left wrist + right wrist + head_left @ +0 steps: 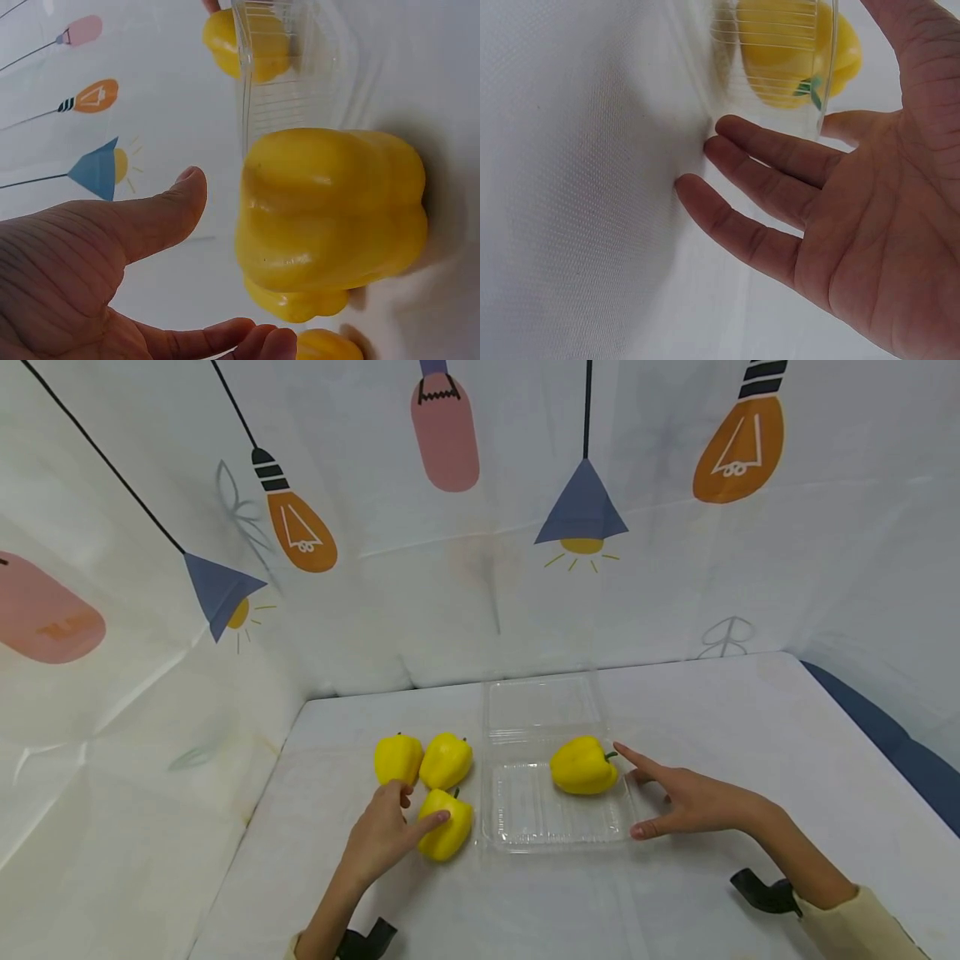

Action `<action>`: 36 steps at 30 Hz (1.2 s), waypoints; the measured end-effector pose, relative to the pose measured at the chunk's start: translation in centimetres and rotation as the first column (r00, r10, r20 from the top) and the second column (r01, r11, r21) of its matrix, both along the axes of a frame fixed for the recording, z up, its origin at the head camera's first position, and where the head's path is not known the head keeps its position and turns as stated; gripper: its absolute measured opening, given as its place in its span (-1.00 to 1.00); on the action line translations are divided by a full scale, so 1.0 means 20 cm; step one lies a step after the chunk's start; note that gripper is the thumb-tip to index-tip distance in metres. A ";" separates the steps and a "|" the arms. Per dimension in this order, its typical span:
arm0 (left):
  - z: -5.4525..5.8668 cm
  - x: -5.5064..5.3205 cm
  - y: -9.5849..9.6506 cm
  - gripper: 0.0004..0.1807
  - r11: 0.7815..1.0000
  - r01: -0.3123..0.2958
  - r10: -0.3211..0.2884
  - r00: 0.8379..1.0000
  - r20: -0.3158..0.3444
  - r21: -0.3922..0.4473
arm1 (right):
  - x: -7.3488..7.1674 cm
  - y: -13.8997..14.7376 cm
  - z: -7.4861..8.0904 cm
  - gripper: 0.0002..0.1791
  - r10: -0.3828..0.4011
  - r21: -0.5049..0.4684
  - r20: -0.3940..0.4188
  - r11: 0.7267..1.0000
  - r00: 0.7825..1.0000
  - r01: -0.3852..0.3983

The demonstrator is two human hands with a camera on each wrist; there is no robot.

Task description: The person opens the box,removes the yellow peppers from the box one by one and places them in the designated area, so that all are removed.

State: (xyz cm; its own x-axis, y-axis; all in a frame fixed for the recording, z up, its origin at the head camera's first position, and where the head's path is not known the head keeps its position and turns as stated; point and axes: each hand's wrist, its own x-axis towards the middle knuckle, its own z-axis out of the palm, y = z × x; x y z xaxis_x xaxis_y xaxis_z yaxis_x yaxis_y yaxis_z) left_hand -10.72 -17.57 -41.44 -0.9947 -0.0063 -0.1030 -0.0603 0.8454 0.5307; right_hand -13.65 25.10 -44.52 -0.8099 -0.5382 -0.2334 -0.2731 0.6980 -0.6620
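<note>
Three yellow bell peppers are grouped left of a clear plastic clamshell box (525, 802). My left hand (386, 831) hovers over the nearest bell pepper (447, 837), thumb and fingers spread apart. In the left wrist view that bell pepper (330, 210) stands beyond the fingertips, nothing gripped. Behind it sit the other two, one bell pepper (397, 758) and another bell pepper (446, 760). A fourth bell pepper (583, 766) lies inside the box at its right, green stem facing right. My right hand (693, 802) is spread at the box's right wall, holding nothing; its fingertips (731, 124) are low by the tabletop.
The box's lid (543, 706) is folded back toward the wall. A white cloth covers the table (712, 718). White sheeting with printed lamps (583, 510) hangs behind and on the left. A dark blue seat (870, 710) shows past the right edge.
</note>
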 end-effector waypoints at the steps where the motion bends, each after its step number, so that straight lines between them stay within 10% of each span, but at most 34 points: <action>1: 0.00 0.00 0.00 -0.14 1.000 0.000 0.000 1.000 -0.004 -0.001 | 0.00 0.00 0.00 0.21 0.000 -0.002 0.001 1.000 1.000 0.000; 36: 0.11 -0.08 0.32 -0.33 0.975 0.164 -0.145 0.981 -0.129 0.148 | 0.00 0.00 0.02 0.21 0.001 0.007 0.009 1.000 1.000 -0.001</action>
State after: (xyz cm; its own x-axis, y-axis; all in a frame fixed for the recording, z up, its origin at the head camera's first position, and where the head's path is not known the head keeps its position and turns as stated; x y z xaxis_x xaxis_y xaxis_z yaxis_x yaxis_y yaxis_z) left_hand -12.31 -11.10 -39.29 -0.9875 0.1552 0.0261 0.1343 0.7451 0.6533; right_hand -13.63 25.10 -44.13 -0.8071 -0.5373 -0.2446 -0.2674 0.7021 -0.6600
